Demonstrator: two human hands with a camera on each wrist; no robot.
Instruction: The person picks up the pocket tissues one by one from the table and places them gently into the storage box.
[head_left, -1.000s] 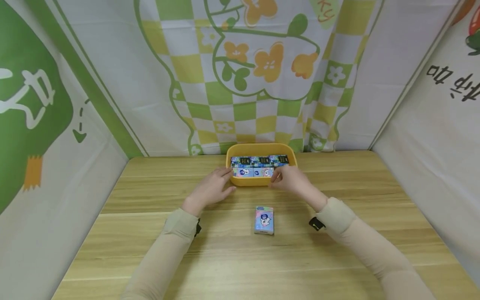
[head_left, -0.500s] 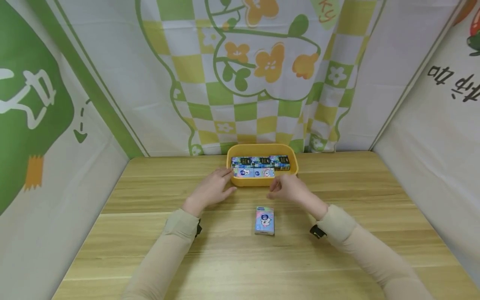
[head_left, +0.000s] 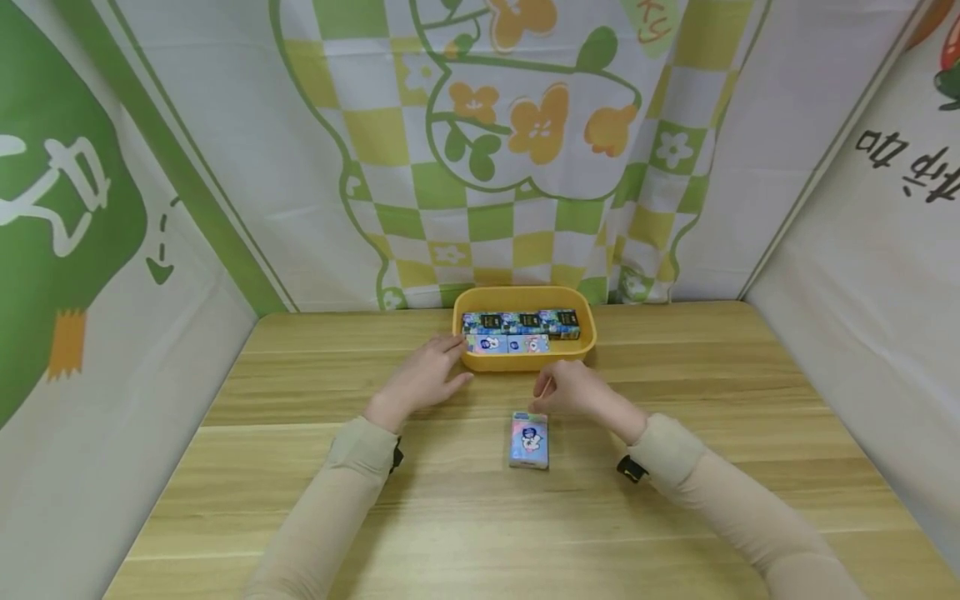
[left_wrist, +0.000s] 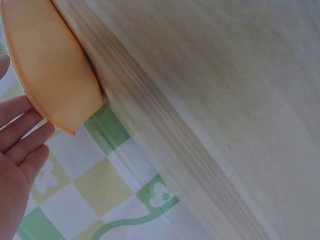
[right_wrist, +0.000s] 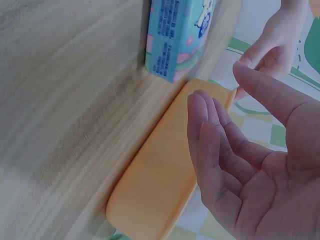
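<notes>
My left hand (head_left: 420, 377) lies at the left end of a yellow plastic basket (head_left: 517, 363), its straight fingers touching the rim; the left wrist view shows these fingers against the orange-looking wall (left_wrist: 55, 65). Just beyond the far end of a small blue and pink cartoon-printed packet (head_left: 529, 442), apparently a pocket tissue pack, hovers my right hand (head_left: 576, 390). In the right wrist view nothing is between its loosely bent fingers (right_wrist: 207, 150) and thumb, and the packet (right_wrist: 175, 35) stands apart from them. Inside the basket, two similar light packets (head_left: 489, 344) lie in front of darker blue ones (head_left: 521, 322).
The basket stands at the back of the wooden table (head_left: 450, 517), close to a checked cloth backdrop (head_left: 517, 225). Cloth walls rise on the left and right. Inside the basket, bare room shows to the right of the light packets.
My right hand has drawn back from the basket's front right rim toward the packet on the table. The left hand and the packets have stayed in place.
</notes>
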